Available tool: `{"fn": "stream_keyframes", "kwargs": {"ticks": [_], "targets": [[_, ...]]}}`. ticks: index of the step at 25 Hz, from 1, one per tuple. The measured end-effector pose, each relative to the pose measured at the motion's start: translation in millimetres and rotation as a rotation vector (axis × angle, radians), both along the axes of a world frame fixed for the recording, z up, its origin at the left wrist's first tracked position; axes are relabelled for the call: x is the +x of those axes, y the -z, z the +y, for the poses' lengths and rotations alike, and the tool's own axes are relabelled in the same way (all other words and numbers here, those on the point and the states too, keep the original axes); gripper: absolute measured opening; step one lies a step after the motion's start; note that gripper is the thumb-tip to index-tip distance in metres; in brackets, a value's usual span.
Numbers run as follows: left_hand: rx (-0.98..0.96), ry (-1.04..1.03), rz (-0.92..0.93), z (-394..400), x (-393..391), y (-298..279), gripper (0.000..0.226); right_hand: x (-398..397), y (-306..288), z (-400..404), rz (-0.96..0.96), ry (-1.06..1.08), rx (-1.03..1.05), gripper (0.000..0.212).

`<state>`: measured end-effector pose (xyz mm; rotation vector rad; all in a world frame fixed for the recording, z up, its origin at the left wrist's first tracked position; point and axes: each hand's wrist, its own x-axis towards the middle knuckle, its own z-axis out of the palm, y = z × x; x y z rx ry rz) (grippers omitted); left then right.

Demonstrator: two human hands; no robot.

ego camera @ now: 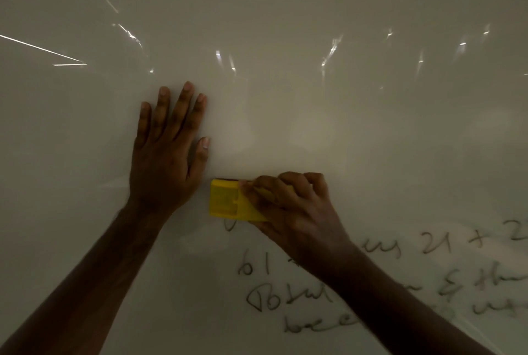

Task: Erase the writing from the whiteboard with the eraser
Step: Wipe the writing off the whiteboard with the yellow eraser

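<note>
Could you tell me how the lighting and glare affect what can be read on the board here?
Head view: dim overall; bright glare streaks cross the upper whiteboard; the writing below looks faint, partly hidden by the right hand holding the yellow eraser.

Head camera faces the whiteboard [285, 26] closely.

The room is dim, and all that shows of it is light: thin bright streaks [43, 47] and scattered small glints [331, 52] of lamps mirrored across the upper part of a glossy pale surface filling the view.
</note>
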<state>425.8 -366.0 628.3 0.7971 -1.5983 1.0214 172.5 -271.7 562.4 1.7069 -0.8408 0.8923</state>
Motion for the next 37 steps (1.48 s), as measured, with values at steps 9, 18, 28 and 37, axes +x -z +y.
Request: {"fn": "stream_keyframes", "kwargs": {"ticks": [9, 18, 28, 37], "targets": [[-0.007, -0.019, -0.002, 1.4, 0.8, 0.5, 0.062, -54.9, 21.2, 23.6, 0.089, 0.072, 0.071, 0.055], [0.033, -0.034, 0.031, 3.3, 1.9, 12.8, 0.063, -6.5, 70.4, 5.9, 0.216, -0.049, 0.118, 0.051], [0.02, -0.046, 0.047, 3.5, 1.2, 19.6, 0.062, -30.3, 36.7, 13.6, 0.047, -0.008, 0.111, 0.053], [0.016, -0.038, 0.04, 2.4, 2.7, 21.0, 0.063, -63.7, 81.9, 26.9, 0.186, -0.019, 0.177, 0.052]]}}
